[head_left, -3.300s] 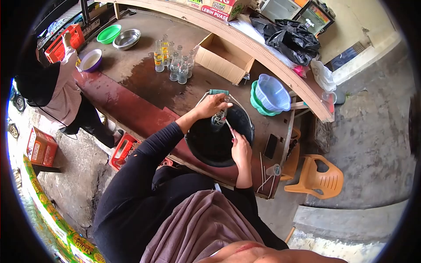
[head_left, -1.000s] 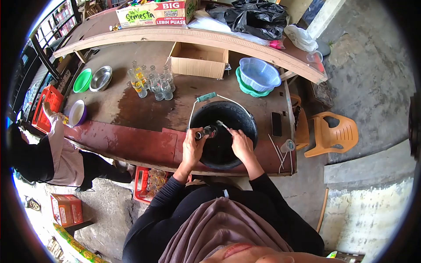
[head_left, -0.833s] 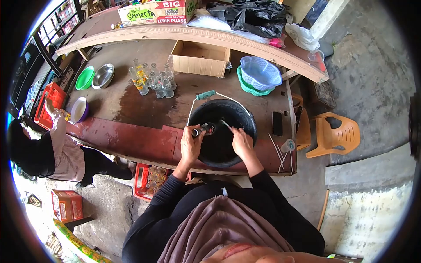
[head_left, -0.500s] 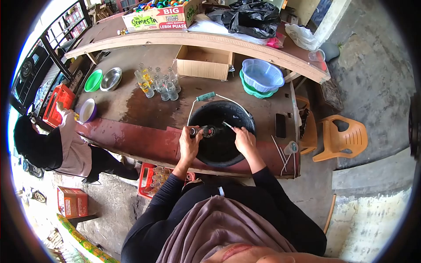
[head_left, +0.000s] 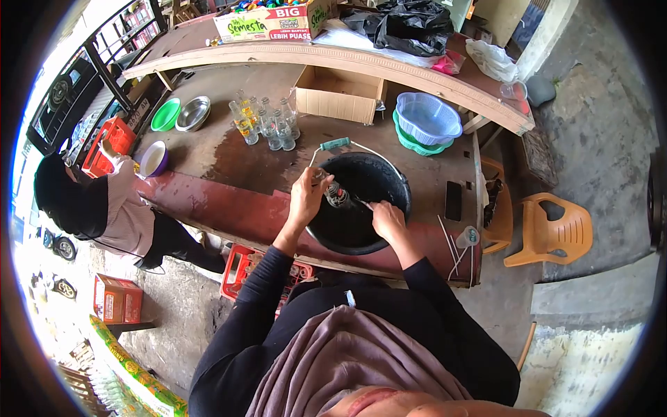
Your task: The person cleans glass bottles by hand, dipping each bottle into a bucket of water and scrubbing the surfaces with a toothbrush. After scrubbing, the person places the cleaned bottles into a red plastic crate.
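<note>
My left hand [head_left: 306, 197] is closed around a clear glass bottle [head_left: 337, 195], held tilted over the black bucket [head_left: 405, 208]. In my right hand [head_left: 388, 221], the fingers pinch a thin, light tool [head_left: 362, 202]; its far end lies close to the bottle, and I cannot make out its kind. Both hands are over the bucket's mouth. The bucket stands at the table's front edge, its wire handle with a green grip [head_left: 335, 144] leaning to the far side. Beyond it, several glass bottles [head_left: 269, 128] stand in a group.
An open cardboard box [head_left: 335, 105] and stacked plastic basins [head_left: 429, 118] stand farther back. A phone [head_left: 453, 201] and white sticks [head_left: 450, 244] lie right. At left, another person [head_left: 121, 208] reaches toward a red crate [head_left: 111, 144] beside a purple bowl [head_left: 153, 159]. Orange chair [head_left: 549, 229] at right.
The view has shifted a little, moving the scene rightward. My left hand has tipped the bottle so its lower end points down into the bucket. The right hand keeps hold of the thin tool.
</note>
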Demonstrator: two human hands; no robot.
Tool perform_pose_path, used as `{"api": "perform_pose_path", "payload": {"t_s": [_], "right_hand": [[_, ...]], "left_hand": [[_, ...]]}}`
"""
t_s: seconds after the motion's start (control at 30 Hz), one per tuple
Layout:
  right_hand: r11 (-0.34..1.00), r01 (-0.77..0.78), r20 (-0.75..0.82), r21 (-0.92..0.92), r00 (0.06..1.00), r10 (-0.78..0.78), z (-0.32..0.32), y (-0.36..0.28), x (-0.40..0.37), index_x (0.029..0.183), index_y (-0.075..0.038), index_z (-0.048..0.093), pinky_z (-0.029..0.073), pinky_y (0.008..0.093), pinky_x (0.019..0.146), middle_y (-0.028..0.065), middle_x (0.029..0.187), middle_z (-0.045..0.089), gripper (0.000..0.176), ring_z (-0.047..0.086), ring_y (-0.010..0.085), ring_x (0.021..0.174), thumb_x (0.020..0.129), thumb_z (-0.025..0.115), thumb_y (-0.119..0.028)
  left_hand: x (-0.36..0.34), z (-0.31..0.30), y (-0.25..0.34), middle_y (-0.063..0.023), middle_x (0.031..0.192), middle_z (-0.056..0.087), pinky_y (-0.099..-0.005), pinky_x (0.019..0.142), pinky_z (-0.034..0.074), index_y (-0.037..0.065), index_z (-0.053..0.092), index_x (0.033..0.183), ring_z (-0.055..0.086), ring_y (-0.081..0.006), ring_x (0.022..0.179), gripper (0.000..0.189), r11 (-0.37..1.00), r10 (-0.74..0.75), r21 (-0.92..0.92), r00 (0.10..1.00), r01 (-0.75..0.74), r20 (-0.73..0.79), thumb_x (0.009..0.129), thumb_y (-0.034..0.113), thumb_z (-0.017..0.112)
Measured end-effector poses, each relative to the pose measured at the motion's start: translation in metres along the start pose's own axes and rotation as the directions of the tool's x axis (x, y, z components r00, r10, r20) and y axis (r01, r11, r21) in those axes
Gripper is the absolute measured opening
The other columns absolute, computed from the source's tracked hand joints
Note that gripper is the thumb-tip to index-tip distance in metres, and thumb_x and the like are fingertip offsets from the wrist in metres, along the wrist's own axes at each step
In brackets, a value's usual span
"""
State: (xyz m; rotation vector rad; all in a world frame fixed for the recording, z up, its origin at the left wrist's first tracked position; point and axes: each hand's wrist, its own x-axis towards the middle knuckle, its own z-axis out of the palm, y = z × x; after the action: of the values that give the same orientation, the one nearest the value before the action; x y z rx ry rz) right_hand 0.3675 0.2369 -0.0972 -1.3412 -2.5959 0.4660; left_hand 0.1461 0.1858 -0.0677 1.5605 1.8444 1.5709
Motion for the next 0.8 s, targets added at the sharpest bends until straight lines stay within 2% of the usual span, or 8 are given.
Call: {"api": "perform_pose_path", "payload": {"t_s": [0.2,0.33,0.4,0.5,0.57,0.63,0.77,0.8], "right_hand": [[0.999,-0.043,0.057,-0.021,0.997,0.044,-0.027,-0.008,-0.003,0.116,-0.01,0.067,0.054,0.0489,0.08,0.0187,0.099,0.067,0.034,0.066,0.0404,0.09,0.088,0.05,-0.004],[0.969,0.051,-0.277,0.243,0.961,0.018,-0.032,-0.002,0.002,0.112,-0.007,0.061,0.053,0.0478,0.074,0.0194,0.1,0.065,0.023,0.067,0.0388,0.089,0.09,0.062,-0.015],[0.828,0.078,-0.217,0.556,0.975,0.054,-0.038,-0.007,0.006,0.113,-0.005,0.057,0.052,0.0433,0.079,0.0179,0.102,0.065,0.045,0.066,0.034,0.095,0.077,0.081,-0.017],[0.762,0.334,-0.432,0.555,0.898,-0.079,-0.021,-0.004,0.019,0.114,-0.002,0.056,0.051,0.0388,0.085,0.0172,0.105,0.064,0.063,0.064,0.0306,0.1,0.065,0.09,-0.021],[0.742,0.247,-0.334,0.623,0.942,-0.033,-0.018,-0.005,0.021,0.114,0.001,0.055,0.049,0.0363,0.09,0.0162,0.11,0.064,0.064,0.063,0.0268,0.104,0.066,0.091,-0.022],[0.541,0.245,-0.27,0.805,0.962,-0.035,-0.015,-0.008,0.026,0.115,0.001,0.055,0.048,0.0344,0.09,0.0133,0.11,0.065,0.065,0.063,0.0217,0.104,0.066,0.091,-0.021],[0.548,0.213,-0.213,0.809,0.975,-0.063,-0.024,-0.006,0.024,0.116,0.002,0.054,0.048,0.0297,0.088,0.0084,0.104,0.066,0.057,0.062,0.0152,0.098,0.073,0.087,-0.015],[0.509,0.22,-0.243,0.832,0.97,-0.022,-0.017,-0.004,0.027,0.11,0.002,0.056,0.05,0.03,0.084,0.0101,0.1,0.067,0.054,0.063,0.0151,0.094,0.072,0.088,-0.018]], "left_hand": [[0.026,0.001,0.007,-0.0186,0.082,0.068,-0.0384,0.067,0.052,-0.002,0.061,0.108,0.068,-0.0315,0.075,0.043,0.998,-0.048,0.044,0.997,0.045,0.066,0.085,0.033,0.074],[0.039,0.0,0.024,-0.0157,0.075,0.067,-0.0347,0.065,0.051,-0.002,0.061,0.109,0.068,-0.0237,0.07,0.041,1.0,0.019,0.019,0.991,-0.021,0.134,0.086,0.029,0.074],[0.042,-0.003,0.036,-0.0137,0.076,0.067,-0.0323,0.066,0.05,-0.004,0.061,0.11,0.067,-0.0179,0.072,0.041,1.0,0.013,0.001,0.978,-0.014,0.206,0.086,0.027,0.074],[0.044,-0.004,0.061,-0.0141,0.076,0.066,-0.0321,0.066,0.05,-0.004,0.061,0.11,0.066,-0.0176,0.071,0.041,0.999,0.025,-0.038,0.963,-0.016,0.268,0.087,0.027,0.073],[0.045,0.003,0.057,-0.0116,0.076,0.066,-0.0311,0.067,0.05,-0.004,0.061,0.111,0.063,-0.0147,0.07,0.04,0.996,0.06,-0.074,0.962,-0.042,0.265,0.088,0.027,0.073],[0.046,0.006,0.055,-0.0066,0.078,0.067,-0.0286,0.07,0.05,-0.005,0.061,0.11,0.062,-0.0113,0.073,0.037,0.979,0.035,-0.202,0.959,0.023,0.281,0.09,0.025,0.071],[0.041,0.021,0.042,-0.0075,0.084,0.065,-0.0277,0.072,0.05,-0.004,0.057,0.118,0.061,-0.0109,0.077,0.039,0.872,-0.004,-0.482,0.988,0.078,0.154,0.092,0.022,0.069],[0.034,0.022,0.053,-0.0088,0.101,0.066,-0.0287,0.083,0.05,-0.004,0.052,0.126,0.063,-0.0134,0.094,0.04,0.805,-0.041,-0.581,0.988,0.122,0.15,0.095,0.019,0.065]]}}
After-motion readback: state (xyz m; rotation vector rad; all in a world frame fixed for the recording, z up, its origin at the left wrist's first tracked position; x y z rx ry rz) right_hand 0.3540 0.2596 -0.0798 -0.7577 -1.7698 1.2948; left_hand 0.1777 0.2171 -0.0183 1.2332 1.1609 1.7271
